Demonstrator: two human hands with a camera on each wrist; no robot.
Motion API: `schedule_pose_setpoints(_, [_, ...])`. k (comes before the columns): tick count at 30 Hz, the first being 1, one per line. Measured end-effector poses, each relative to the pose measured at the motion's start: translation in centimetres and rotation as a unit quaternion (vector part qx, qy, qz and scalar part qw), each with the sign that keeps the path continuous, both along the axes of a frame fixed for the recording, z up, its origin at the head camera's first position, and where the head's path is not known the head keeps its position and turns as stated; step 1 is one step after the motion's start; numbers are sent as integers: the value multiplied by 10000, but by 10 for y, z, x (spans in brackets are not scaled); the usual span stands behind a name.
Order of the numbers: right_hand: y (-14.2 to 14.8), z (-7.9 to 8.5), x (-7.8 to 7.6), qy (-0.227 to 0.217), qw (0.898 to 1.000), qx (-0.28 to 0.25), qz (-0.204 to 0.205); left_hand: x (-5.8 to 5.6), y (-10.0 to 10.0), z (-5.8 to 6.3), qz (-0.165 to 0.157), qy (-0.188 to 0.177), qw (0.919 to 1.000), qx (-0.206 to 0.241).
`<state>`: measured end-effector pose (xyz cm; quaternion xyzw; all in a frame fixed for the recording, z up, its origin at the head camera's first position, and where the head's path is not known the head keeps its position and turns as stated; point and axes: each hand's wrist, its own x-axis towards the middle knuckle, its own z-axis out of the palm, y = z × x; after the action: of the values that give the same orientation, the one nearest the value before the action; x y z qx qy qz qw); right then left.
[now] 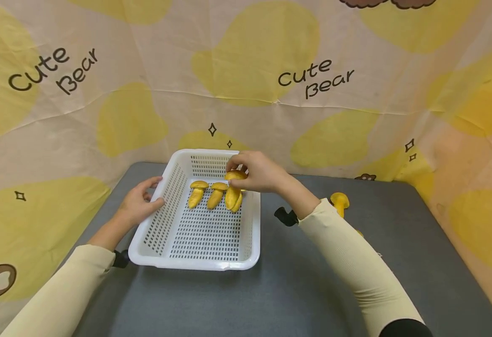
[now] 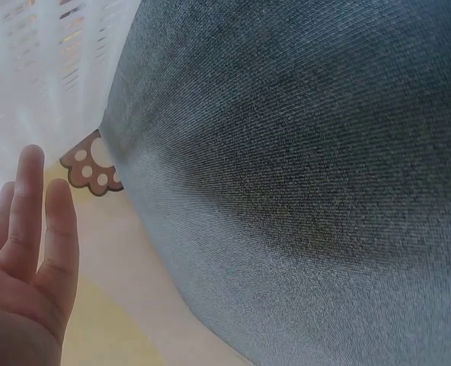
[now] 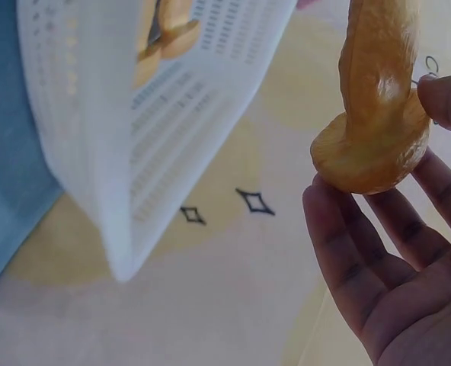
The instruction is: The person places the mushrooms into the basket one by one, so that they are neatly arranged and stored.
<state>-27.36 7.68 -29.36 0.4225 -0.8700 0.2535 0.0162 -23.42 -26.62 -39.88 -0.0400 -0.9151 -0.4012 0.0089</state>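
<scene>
A white plastic basket (image 1: 206, 263) with slotted walls rests on the grey table. My left hand (image 1: 138, 201) holds its left rim, with the thumb over the edge; in the left wrist view, some of its fingers (image 2: 29, 198) extend fairly straight beside the basket's wall. My right hand (image 1: 258, 173) pinches a yellow mushroom (image 3: 378, 99) by its cap, stem pointing away from the palm, over the basket's right side. Inside lie a yellow mushroom (image 1: 195, 196) and a second mushroom (image 1: 215, 196) next to it; another is partly hidden behind the held one.
Right of the basket, a yellow mushroom (image 1: 340, 201) lies on the grey table (image 1: 305, 290), partly covered by my right sleeve (image 1: 355, 262). A bit of another yellow thing shows beside the sleeve. A patterned cloth (image 1: 246, 61) hangs behind the table and along its sides.
</scene>
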Motion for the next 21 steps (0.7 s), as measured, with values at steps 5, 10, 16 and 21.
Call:
schedule_pose_setpoints(5, [-15, -5, 0, -90, 9998, -129, 89, 1, 1, 1, -12, -43, 10000, 22])
schedule_pose_setpoints(10, [-31, -11, 2, -212, 9994, -254, 138, 1, 0, 0, 27, -84, 10000, 3])
schedule_pose_setpoints(16, [-49, -16, 4, -540, 9978, -333, 194, 0, 0, -2, 35, -88, 10000, -19])
schedule_pose_setpoints(21, [-64, -19, 5, -782, 9963, -289, 188, 0, 0, -2, 17, -64, 10000, 74])
